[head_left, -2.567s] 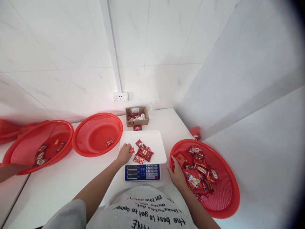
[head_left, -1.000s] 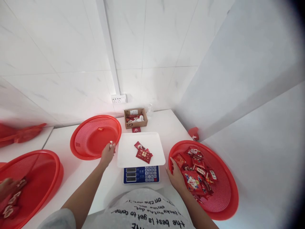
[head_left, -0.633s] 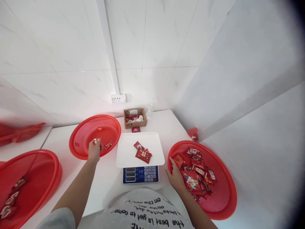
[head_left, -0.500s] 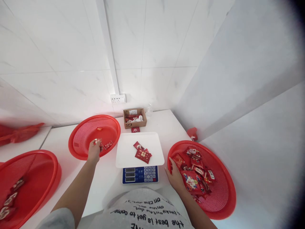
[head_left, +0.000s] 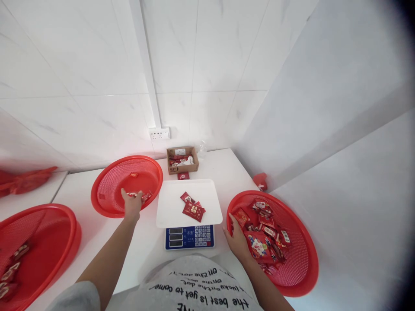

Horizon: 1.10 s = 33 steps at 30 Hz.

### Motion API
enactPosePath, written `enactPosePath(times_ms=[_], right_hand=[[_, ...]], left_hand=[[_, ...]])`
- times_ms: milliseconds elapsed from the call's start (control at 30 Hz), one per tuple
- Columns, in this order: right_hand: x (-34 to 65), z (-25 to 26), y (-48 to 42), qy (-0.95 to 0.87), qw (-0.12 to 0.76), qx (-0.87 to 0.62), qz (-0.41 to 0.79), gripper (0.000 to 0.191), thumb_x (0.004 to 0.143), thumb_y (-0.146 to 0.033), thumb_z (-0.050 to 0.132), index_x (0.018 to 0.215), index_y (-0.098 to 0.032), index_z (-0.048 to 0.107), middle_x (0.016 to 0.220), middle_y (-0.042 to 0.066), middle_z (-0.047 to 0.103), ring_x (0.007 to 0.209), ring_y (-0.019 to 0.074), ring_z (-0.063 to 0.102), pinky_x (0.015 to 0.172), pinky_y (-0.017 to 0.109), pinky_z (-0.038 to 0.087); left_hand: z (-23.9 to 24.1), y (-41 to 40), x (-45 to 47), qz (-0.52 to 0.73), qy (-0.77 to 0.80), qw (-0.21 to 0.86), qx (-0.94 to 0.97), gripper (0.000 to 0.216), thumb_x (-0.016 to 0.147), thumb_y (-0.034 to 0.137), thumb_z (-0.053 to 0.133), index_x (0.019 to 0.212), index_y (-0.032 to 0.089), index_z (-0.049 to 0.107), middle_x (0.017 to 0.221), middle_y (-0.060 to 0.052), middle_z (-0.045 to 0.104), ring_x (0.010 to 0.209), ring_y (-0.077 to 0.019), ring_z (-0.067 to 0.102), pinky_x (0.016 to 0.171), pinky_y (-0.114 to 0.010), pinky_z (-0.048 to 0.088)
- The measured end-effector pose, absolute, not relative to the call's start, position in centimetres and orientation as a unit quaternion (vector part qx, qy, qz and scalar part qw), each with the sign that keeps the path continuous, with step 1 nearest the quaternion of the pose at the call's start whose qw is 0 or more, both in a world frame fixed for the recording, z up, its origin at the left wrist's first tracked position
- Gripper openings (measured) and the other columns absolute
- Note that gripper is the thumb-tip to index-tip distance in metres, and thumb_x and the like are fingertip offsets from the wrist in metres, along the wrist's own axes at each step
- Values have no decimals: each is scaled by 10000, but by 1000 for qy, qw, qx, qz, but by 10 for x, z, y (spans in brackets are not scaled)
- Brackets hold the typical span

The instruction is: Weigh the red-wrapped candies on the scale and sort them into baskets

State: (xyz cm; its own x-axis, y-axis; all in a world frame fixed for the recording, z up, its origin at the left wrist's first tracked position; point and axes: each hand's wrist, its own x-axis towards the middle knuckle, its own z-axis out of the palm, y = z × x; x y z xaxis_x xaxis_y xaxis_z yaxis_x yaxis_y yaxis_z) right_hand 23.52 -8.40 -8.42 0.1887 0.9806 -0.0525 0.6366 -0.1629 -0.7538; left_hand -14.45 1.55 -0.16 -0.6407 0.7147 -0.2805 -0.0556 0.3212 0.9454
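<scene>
My left hand [head_left: 132, 206] reaches over the near rim of a round red plastic basket [head_left: 112, 172]. Its thumb and fingers are spread apart above small red packets [head_left: 146, 196] lying at the bottom. My right hand [head_left: 238, 239] grips the left rim of another red basket [head_left: 303, 242], fingers inside and thumb outside. Several red and gold packets [head_left: 261, 246] of different sizes fill part of that basket. Between my hands, a few red packets [head_left: 193, 210] lie overlapping on the white tray [head_left: 168, 198] of a scale with a blue keypad [head_left: 189, 237].
Behind the scale stands a small cardboard box [head_left: 182, 160] holding red packets, with one red packet [head_left: 183, 176] in front of it. A third red basket [head_left: 61, 242] with packets is at the lower left. Red plastic bags [head_left: 26, 181] lie far left; a socket [head_left: 159, 133] is on the wall.
The fingers of my left hand, closed around a small packet before, have spread apart, and the hand has shifted slightly right. My right hand stays on its basket's rim.
</scene>
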Motion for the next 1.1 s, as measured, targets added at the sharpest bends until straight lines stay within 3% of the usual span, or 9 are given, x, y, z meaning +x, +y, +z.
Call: enactPosePath(times_ms=[100,267,467,633,733,867,1000,1100], right_hand=[[235,-84,-84,-567,309,-709,283,574,808,-391,448,1340,-184,383,1368,101,447,1282,231,395,1044,407,342],[235,-85,-84,-564,306,-713,283,583,799,-385,455,1338,-174,389,1375,104,444,1269,230,411,1036,404,356],[237,-86,-84,-567,301,-708,295,597,807,-393,442,1349,-155,365,1390,115,421,1294,229,379,1057,407,329],[237,-87,-84,-573,312,-699,293,589,799,-370,463,1345,-167,372,1390,103,426,1291,218,386,1065,401,323],[237,-87,-83,-572,313,-699,294,584,794,-364,472,1339,-176,384,1383,96,438,1286,217,396,1061,401,332],[237,-85,-83,-570,315,-702,288,575,791,-354,479,1334,-183,395,1376,94,448,1274,219,412,1054,401,343],[236,-84,-84,-571,311,-704,285,580,791,-358,477,1335,-171,396,1375,101,448,1273,223,413,1048,399,350],[236,-84,-84,-571,308,-704,291,585,798,-368,466,1342,-172,382,1386,98,433,1291,220,388,1058,394,335]], left_hand=[[-9,9,-116,490,715,371,334,847,778,250,580,1446,233,60,844,-12,608,568,-96,561,617,-276,502],[-15,19,-84,449,702,304,462,749,800,303,544,1434,196,161,1186,-143,535,826,-168,607,721,-324,498],[-17,23,-56,291,611,277,682,390,846,304,471,1217,193,518,1140,-99,596,1044,-212,552,885,-372,457],[-32,5,-18,130,438,243,856,470,769,182,562,1233,224,508,1309,-75,510,1272,-236,373,1069,-434,282],[-37,-1,-10,93,450,227,859,491,746,134,569,1226,214,502,1234,-90,541,1224,-243,417,1048,-437,293],[-32,-2,-17,104,512,245,817,265,763,163,560,1022,204,598,1063,-81,601,1052,-235,534,941,-387,382],[-20,6,-47,183,604,292,718,168,810,288,513,928,196,589,911,-49,623,821,-190,594,725,-305,456],[-4,18,-89,268,702,276,600,178,784,311,534,896,178,572,805,-37,631,744,-196,599,690,-312,461]])
